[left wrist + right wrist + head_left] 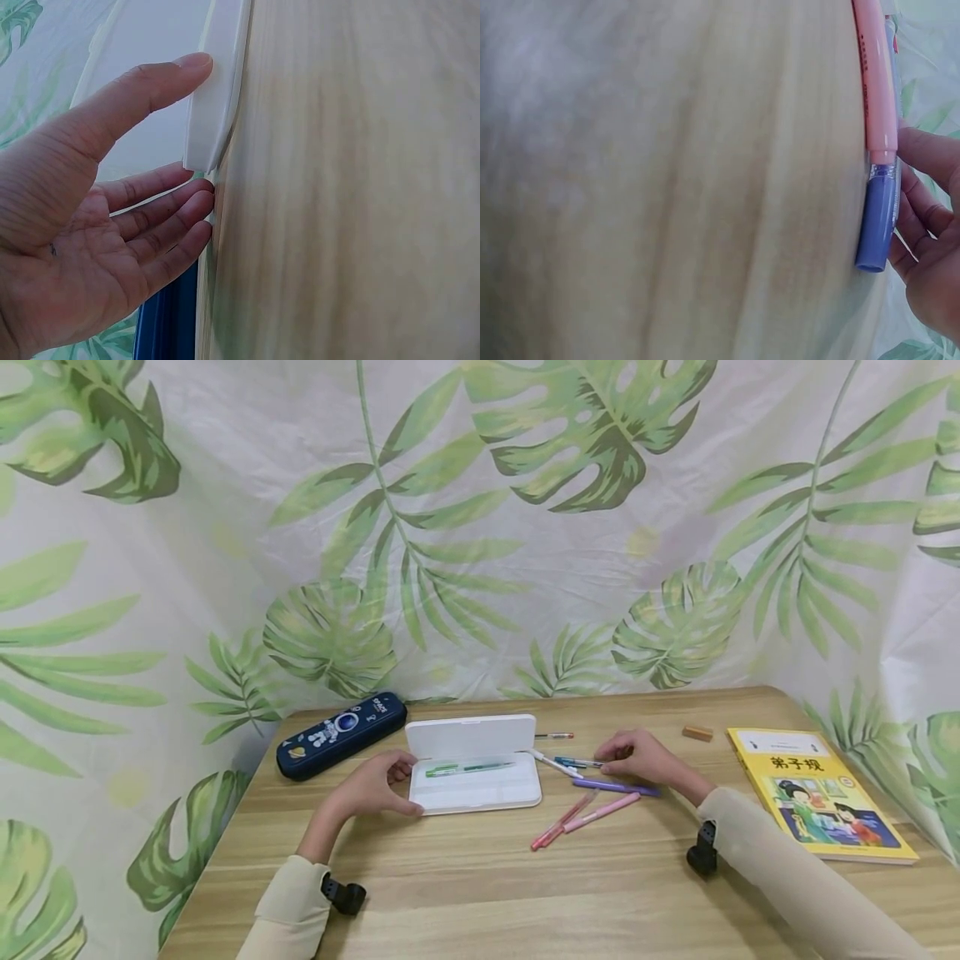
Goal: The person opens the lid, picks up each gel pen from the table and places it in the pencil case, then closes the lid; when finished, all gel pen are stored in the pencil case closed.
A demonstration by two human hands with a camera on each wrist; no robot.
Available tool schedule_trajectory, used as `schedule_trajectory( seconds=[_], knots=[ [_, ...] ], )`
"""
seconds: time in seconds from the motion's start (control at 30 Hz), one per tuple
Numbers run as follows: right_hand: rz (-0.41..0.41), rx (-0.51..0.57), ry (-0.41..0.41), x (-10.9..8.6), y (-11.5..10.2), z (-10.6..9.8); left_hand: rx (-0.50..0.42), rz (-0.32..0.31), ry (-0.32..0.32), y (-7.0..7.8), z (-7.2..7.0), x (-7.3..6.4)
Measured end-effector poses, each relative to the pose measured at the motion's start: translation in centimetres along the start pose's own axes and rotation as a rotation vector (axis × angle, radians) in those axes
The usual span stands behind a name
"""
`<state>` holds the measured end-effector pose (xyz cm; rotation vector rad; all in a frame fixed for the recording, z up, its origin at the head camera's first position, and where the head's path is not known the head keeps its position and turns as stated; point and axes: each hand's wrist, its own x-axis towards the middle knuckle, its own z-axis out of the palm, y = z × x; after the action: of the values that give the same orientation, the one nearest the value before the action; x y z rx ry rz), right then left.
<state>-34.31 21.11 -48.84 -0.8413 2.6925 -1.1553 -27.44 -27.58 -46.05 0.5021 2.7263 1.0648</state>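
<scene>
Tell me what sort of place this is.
Likely a desk set up for study, perhaps in a makeshift or staged corner: an open white pencil case and a yellow book lie on it, and leaf-print sheeting hangs behind.

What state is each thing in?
White pencil case: open, lid up.
Green pen: inside white pencil case.
Navy pencil case: closed.
Yellow book: closed, cover up.
Purple pen: lying loose.
Pink pen: lying loose.
Red pen: lying loose.
White pen: lying outside white pencil case.
Brown block: lying flat.
Left hand: relaxed, at white pencil case.
Right hand: fingers at blue pen, grip unclear.
</scene>
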Motion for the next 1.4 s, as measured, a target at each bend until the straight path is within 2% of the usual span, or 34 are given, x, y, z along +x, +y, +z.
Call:
schedule_trajectory(
  seconds=[0.47,0.93,1.03,1.27,1.4],
  knots=[
    [-0.045,-0.024,-0.001,-0.5,-0.4,0.1,0.01,-0.005,-0.005,0.0,0.1,0.1],
    [0.019,0.004,0.038,-1.1,-0.7,-0.4,0.01,-0.009,-0.009,0.0,0.1,0.0],
    [0.004,0.022,0.054,-1.2,-1.0,-0.5,0.01,-0.009,-0.007,0.0,0.1,0.0],
    [-0.029,0.042,0.074,-1.3,-2.9,-0.5,0.006,-0.007,-0.005,0.0,0.0,-0.1],
    [-0.081,0.04,0.076,-1.1,-4.5,-0.2,0.012,-0.014,-0.002,0.1,0.0,-0.1]
  ],
)
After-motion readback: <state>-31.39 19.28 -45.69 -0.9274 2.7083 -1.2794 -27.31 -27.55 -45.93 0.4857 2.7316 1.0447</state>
